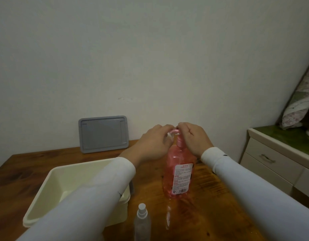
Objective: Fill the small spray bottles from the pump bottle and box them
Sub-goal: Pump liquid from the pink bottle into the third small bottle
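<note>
Nearest to me, at the lower middle of the frame, one small spray bottle stands upright on the wooden surface. It is clear plastic with a white cap on, and I cannot tell if there is liquid inside. I judge it very light and easy to knock over, so I would take it round the body, not by the cap.

Left of it, in the lower left, is one cream box with no lid on; my left sleeve crosses over it, and what I see of the inside is bare.

Further, in the middle of the frame, stands one pink pump bottle, nearly full of pink liquid. I judge it heavy and stable, with smooth walls that may be slippery, so the neck is the safe place to hold.

My left hand seems to pinch something small and clear just under the spout; I think it is a second spray bottle, but it is mostly hidden. My right hand is curled over the pump head. Both hands meet at the top of the pump.

Farthest, one grey lid leans upright against the wall.
</note>
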Action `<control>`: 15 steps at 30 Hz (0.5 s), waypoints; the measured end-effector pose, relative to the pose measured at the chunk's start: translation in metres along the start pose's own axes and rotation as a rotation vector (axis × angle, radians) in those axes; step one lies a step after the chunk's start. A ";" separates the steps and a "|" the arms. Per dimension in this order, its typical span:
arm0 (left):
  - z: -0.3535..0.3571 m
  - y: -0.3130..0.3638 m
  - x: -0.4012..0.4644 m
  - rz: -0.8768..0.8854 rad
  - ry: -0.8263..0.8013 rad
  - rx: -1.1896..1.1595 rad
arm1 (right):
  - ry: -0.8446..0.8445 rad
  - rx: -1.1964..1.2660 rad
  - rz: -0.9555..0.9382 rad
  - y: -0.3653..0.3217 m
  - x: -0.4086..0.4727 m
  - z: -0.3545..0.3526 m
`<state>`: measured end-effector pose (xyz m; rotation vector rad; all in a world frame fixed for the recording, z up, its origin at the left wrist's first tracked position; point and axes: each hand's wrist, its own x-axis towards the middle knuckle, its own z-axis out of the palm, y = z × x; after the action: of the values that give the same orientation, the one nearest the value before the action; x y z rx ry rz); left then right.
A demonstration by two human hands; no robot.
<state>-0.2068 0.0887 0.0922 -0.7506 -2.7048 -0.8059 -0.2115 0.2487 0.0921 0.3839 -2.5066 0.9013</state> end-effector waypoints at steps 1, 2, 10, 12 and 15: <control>0.003 -0.002 -0.001 -0.005 -0.013 0.000 | -0.006 0.008 0.007 0.001 -0.002 0.004; 0.004 -0.004 -0.003 -0.010 -0.025 -0.004 | -0.014 0.017 0.011 0.002 -0.004 0.007; -0.004 0.001 0.004 -0.010 -0.005 0.024 | -0.038 -0.062 -0.052 -0.004 0.005 -0.011; -0.005 0.002 0.006 -0.008 -0.004 0.027 | -0.017 -0.064 -0.055 -0.002 0.006 -0.011; -0.003 0.001 0.004 -0.008 -0.008 0.031 | -0.003 -0.023 -0.031 0.001 0.003 -0.005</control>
<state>-0.2095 0.0896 0.0968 -0.7384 -2.7220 -0.7629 -0.2132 0.2522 0.0966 0.4160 -2.5047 0.8593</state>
